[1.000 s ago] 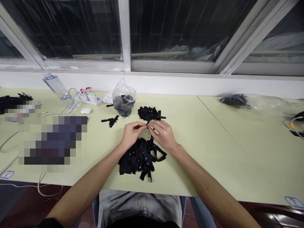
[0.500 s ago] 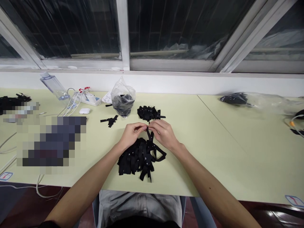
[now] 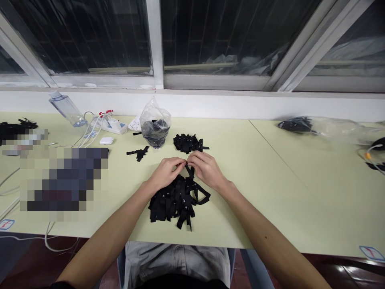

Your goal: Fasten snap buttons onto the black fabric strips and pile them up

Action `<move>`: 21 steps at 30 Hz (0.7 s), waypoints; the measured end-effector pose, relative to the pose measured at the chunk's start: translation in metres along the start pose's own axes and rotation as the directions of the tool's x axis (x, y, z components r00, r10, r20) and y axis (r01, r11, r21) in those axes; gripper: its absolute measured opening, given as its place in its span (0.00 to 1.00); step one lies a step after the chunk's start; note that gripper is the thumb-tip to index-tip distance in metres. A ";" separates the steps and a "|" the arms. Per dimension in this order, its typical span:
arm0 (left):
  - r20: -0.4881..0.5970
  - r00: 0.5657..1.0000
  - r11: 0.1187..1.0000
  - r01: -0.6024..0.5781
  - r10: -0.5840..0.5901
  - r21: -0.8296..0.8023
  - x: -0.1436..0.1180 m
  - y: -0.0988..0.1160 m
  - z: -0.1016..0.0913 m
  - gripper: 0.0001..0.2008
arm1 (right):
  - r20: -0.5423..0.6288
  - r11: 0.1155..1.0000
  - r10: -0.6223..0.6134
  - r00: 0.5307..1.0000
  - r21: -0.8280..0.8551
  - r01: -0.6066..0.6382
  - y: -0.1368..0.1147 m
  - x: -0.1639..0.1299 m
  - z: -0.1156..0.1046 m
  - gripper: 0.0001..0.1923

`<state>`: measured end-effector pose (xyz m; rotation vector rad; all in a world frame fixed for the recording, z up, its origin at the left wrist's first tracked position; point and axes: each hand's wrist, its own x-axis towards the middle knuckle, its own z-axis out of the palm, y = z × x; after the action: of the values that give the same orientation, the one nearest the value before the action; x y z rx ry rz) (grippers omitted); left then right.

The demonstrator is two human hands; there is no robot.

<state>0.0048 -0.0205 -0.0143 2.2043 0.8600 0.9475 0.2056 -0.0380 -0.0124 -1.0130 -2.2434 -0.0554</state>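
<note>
Between my two hands is a black fabric strap (image 3: 189,170), its upper end pinched and its lower part hanging down to a heap. My left hand (image 3: 168,170) closes thumb and fingers on that end. My right hand (image 3: 206,168) pinches the same spot from the other side, the fingertips nearly touching. Fingers cover the very end of the strap. Below them lies a loose heap of black straps (image 3: 173,200), some with small white marks. A smaller pile of black pieces (image 3: 186,142) sits just beyond my hands.
A clear plastic bag of black pieces (image 3: 155,132) stands behind my left hand, near a few loose black straps (image 3: 138,153). Farther left are a white case (image 3: 106,141), a power strip (image 3: 116,126) with cables and a tilted bottle (image 3: 67,110). Another plastic bag (image 3: 325,127) lies far right.
My left hand's fingers have shifted slightly around the strap's end. Both hands stay in the same place, still pinching it; the piles have not moved.
</note>
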 end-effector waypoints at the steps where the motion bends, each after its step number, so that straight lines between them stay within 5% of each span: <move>1: 0.004 1.000 1.000 -0.012 0.012 0.003 0.000 0.000 -0.001 0.14 | 0.004 1.000 0.000 1.000 0.005 0.000 -0.001 0.000 0.000 0.10; 21: -0.066 0.998 1.000 0.022 -0.023 -0.020 -0.001 0.002 0.004 0.09 | 0.032 0.999 -0.039 0.999 -0.019 0.039 -0.004 0.001 0.001 0.11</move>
<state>0.0084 -0.0240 -0.0157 2.1530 0.9000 1.0190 0.2020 -0.0399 -0.0118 -0.9871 -2.2953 -0.0794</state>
